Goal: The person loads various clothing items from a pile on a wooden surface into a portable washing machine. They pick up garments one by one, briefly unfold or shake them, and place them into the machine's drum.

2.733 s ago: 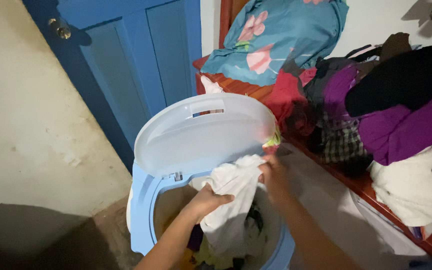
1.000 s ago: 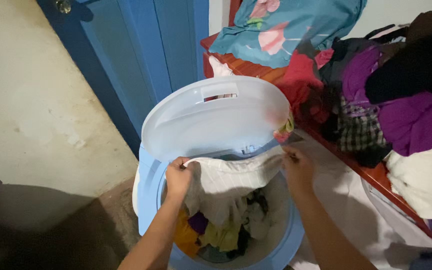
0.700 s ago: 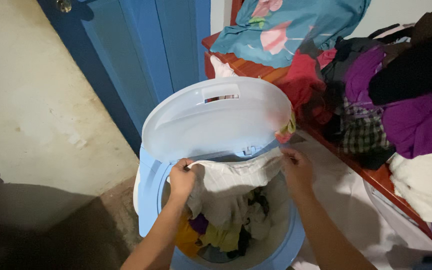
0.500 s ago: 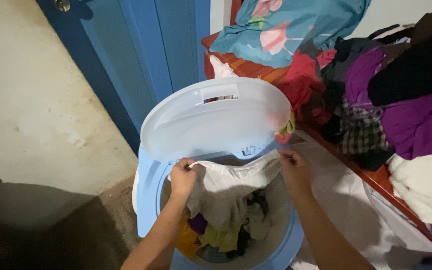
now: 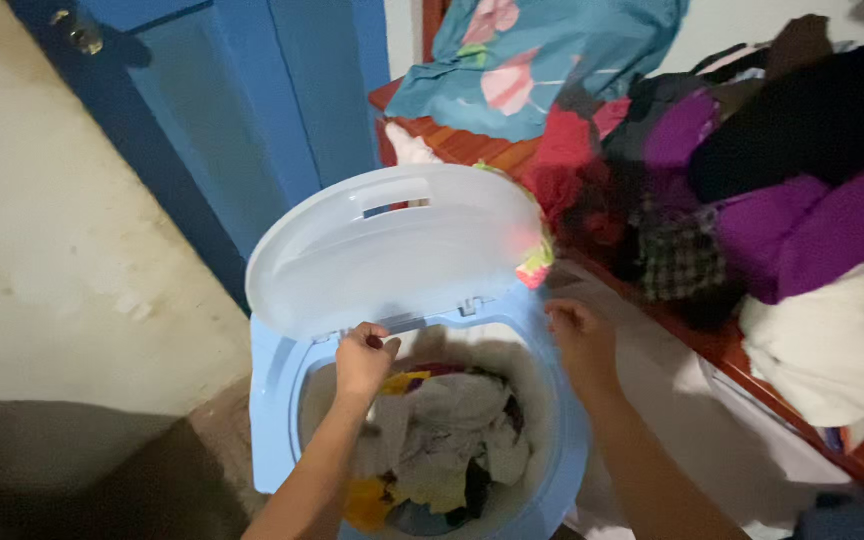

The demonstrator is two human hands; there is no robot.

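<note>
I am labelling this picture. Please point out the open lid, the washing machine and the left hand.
open lid (image 5: 392,255), head view, middle of its pale inner face.
washing machine (image 5: 270,390), head view, left blue rim.
left hand (image 5: 364,360), head view, back of hand.

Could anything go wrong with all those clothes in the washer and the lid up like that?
Maybe. The lid stands open right above the left hand and right hand at the rim, so it might drop on fingers. The washer tub looks quite full of mixed clothes, so it could be overloaded. The heaped laundry pile beside it might slide off.
</note>
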